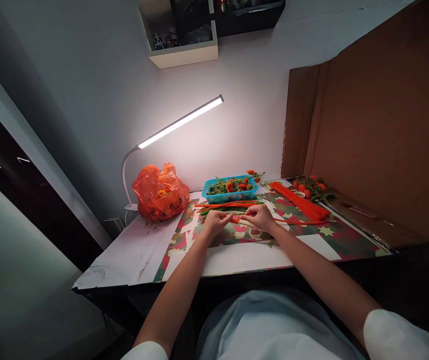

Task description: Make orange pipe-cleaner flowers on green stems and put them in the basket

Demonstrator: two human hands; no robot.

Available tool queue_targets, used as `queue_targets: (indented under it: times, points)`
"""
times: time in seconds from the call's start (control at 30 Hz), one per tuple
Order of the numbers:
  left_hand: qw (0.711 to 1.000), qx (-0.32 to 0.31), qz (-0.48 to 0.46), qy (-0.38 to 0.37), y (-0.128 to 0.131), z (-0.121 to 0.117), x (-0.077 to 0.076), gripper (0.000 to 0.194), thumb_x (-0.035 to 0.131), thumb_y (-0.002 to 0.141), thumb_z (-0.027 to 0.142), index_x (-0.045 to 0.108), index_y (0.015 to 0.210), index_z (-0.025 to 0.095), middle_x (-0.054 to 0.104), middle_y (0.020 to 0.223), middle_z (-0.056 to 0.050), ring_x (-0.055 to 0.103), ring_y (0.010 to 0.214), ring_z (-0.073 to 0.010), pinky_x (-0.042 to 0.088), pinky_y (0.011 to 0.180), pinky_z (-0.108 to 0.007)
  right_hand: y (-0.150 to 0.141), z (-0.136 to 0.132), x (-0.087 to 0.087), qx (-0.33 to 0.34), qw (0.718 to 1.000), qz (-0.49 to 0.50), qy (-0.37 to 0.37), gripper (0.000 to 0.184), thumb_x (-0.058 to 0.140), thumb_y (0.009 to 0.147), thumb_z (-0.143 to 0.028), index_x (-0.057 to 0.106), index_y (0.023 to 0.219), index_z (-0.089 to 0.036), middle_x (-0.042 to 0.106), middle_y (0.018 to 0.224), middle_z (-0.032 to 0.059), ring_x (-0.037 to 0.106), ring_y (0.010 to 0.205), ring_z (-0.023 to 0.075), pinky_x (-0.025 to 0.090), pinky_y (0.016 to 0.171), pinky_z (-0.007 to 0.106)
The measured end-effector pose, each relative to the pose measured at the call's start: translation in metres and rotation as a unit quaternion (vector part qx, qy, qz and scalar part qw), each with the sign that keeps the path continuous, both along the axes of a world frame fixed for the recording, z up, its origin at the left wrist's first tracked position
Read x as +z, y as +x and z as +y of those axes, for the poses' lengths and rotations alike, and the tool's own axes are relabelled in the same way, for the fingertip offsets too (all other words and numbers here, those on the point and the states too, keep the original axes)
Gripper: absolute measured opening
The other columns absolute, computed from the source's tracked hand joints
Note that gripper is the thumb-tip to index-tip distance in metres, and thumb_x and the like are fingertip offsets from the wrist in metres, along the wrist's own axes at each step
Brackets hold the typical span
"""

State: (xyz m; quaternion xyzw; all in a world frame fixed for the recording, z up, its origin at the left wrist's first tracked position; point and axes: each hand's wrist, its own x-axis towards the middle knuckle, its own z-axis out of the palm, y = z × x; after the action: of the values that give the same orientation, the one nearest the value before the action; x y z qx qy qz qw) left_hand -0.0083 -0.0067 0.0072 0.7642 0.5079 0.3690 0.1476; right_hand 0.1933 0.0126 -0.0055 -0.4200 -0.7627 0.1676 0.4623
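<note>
My left hand (217,221) and my right hand (260,218) are close together over the table, both with fingers pinched. Between them is a short orange coil (235,219) that looks like wound pipe cleaner; both hands grip it. An orange strand (300,222) stretches to the right from my right hand. Just behind my fingers lie green and orange pipe cleaners (229,205) in a loose row. A thick bundle of orange pipe cleaners (299,201) rests to the right. Fine detail at the fingertips is too small to make out.
A blue basket (229,199) of orange flowers with green stems stands at the back. An orange plastic bag (161,195) is on the left beside a lit lamp (180,122). More orange flowers (308,189) lie back right, near a large cardboard sheet (379,125). Shelves (184,56) hang above.
</note>
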Motion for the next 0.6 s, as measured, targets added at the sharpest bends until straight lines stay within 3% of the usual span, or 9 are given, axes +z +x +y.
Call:
queue_targets:
  times: [0.23,0.37,0.6]
  points:
    - [0.998,-0.057,0.028,0.004,-0.0043,-0.0028,-0.0008,0.056,0.057,0.07,0.061,0.03,0.05,0.017,0.017,0.055,0.006,0.017,0.053,-0.0066,0.011,0.049,-0.024,0.0018,-0.0002,0.0005,-0.007,1.0,-0.004,0.019,0.029,0.071,0.068,-0.042,0.065,0.054,-0.017,0.058,0.051,0.0007,0.048,0.049,0.0111,0.03,0.047,0.024]
    - [0.997,-0.069,0.046,-0.006,-0.005,-0.0034,-0.0009,0.055,0.054,0.073,0.062,0.033,0.052,0.016,0.02,0.054,0.006,0.018,0.053,-0.0069,0.013,0.049,-0.024,0.0034,-0.0009,0.0017,-0.015,1.0,-0.008,0.018,0.026,0.071,0.067,-0.039,0.065,0.054,-0.017,0.06,0.052,0.0011,0.05,0.05,0.0118,0.031,0.048,0.024]
    - [0.979,-0.044,0.165,0.108,-0.0015,-0.0041,0.0022,0.05,0.046,0.084,0.054,0.051,0.053,0.015,0.044,0.051,0.001,0.034,0.056,-0.0099,0.023,0.057,-0.025,0.0058,-0.0002,-0.0001,-0.009,1.0,-0.003,0.014,0.028,0.069,0.068,-0.041,0.064,0.055,-0.018,0.06,0.053,0.0012,0.051,0.051,0.0123,0.032,0.048,0.024]
